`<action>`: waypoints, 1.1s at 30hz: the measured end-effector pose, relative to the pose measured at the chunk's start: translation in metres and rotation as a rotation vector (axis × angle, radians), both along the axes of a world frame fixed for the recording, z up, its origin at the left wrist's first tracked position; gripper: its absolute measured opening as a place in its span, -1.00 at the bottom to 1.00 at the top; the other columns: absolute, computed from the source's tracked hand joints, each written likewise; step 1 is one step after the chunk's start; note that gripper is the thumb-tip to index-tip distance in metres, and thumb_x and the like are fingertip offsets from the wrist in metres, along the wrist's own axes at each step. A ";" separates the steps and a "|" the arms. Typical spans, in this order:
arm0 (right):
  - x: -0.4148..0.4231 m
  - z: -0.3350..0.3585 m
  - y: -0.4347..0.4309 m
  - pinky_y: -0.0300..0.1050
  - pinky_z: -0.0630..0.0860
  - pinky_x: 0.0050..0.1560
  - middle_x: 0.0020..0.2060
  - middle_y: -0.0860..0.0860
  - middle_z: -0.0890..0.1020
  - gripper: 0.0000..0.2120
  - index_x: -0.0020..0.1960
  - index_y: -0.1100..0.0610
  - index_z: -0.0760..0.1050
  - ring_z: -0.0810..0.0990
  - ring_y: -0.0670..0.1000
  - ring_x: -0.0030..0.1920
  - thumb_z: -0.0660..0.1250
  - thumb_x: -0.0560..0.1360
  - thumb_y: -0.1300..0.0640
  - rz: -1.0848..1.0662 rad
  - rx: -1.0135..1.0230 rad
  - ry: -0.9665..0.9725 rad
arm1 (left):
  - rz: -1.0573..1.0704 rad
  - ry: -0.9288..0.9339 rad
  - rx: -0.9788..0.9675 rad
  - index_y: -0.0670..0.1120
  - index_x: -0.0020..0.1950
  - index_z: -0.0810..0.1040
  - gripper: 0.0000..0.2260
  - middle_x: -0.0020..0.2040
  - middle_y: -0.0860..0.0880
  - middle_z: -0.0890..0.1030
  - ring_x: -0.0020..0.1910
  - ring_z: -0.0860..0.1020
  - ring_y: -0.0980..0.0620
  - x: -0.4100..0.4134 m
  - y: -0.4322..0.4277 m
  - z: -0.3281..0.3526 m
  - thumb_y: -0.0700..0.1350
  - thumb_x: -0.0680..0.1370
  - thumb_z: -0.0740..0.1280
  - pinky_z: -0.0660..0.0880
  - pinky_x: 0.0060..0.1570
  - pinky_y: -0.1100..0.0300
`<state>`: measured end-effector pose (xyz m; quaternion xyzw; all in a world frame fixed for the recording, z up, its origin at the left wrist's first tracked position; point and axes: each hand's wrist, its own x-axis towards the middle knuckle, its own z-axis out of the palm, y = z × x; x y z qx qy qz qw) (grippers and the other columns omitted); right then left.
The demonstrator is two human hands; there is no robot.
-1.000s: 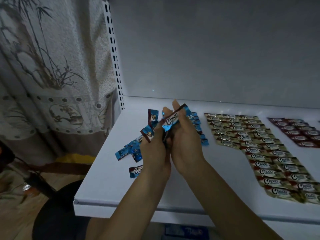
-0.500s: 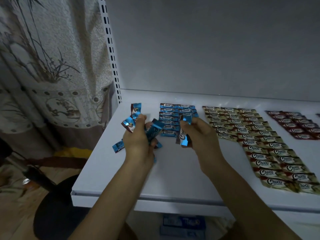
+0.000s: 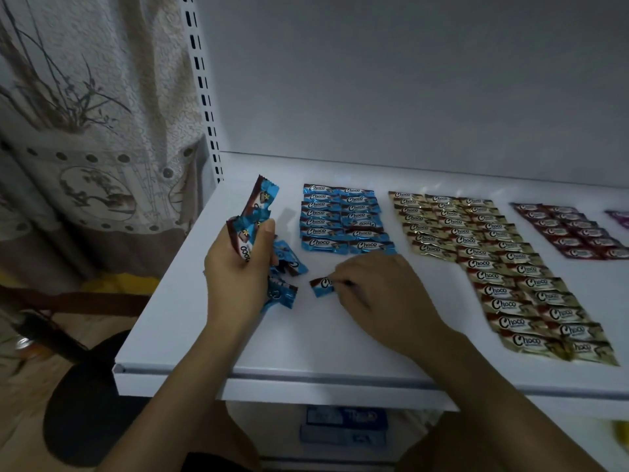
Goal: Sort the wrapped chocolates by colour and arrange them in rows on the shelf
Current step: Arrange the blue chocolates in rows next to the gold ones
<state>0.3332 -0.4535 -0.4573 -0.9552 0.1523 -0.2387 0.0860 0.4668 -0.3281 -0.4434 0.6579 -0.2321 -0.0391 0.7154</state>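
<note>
Where both forearms rise from the bottom of the frame, they cross the front lip of the white shelf (image 3: 306, 356), with a dark round stool (image 3: 85, 403) at lower left and a blurred blue box (image 3: 345, 425) beneath the shelf edge. Just past the lip, right of centre, the right hand (image 3: 381, 294) lies low over the shelf, its fingers curled down, thumb and forefinger pinching the right end of a single blue chocolate (image 3: 321, 286) that lies flat on the white surface. Left of centre, the left hand (image 3: 238, 274) is raised with its fingers clenched around a bunch of blue chocolates (image 3: 253, 219) that fan upward above the thumb. Under and beside that hand, a few loose blue chocolates (image 3: 286, 264) lie jumbled on the shelf.

Farther back, just beyond the right hand's knuckles, the blue rows (image 3: 343, 223) sit two across, neatly stacked. To their right, apart from them, the gold block (image 3: 493, 267) runs three across and stretches down toward the lower right of the frame. Beyond it at the right, the red block (image 3: 571, 233) lies in short rows, and a purple wrapper (image 3: 621, 218) is cut off by the right edge.

At the far side, the grey back panel (image 3: 408, 80) rises from the shelf, a slotted upright (image 3: 204, 86) stands at its left edge, and a patterned curtain (image 3: 85, 131) fills the upper left.
</note>
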 end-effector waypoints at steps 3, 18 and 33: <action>0.003 -0.006 -0.001 -0.09 0.45 -0.12 -0.09 -0.03 0.66 -0.74 0.02 0.07 0.65 0.61 0.04 -0.09 0.24 0.45 0.09 -0.092 -0.096 0.077 | -0.008 0.005 0.018 -0.11 0.00 0.48 -0.81 -0.25 0.01 0.57 -0.36 0.57 0.26 -0.001 0.000 0.000 0.00 0.56 0.30 0.43 -0.38 0.45; 0.025 -0.007 -0.001 0.02 0.55 -0.07 -0.05 0.09 0.61 -0.65 0.11 0.17 0.62 0.57 0.13 -0.03 0.13 0.47 0.15 -0.131 0.106 -0.135 | -0.076 -0.123 0.084 0.06 -0.12 0.50 -0.94 -0.23 0.16 0.63 -0.26 0.63 0.22 -0.007 0.003 0.002 -0.03 0.51 0.36 0.52 -0.35 0.36; 0.005 0.046 0.008 -0.36 0.49 -0.24 -0.23 -0.11 0.65 -0.84 -0.09 0.02 0.60 0.59 -0.23 -0.21 0.29 0.51 -0.02 0.007 1.021 -0.496 | -0.425 -0.135 0.236 0.06 -0.07 0.53 -0.93 -0.40 0.16 0.63 -0.46 0.54 0.25 -0.024 -0.013 0.019 -0.08 0.51 0.39 0.41 -0.42 0.43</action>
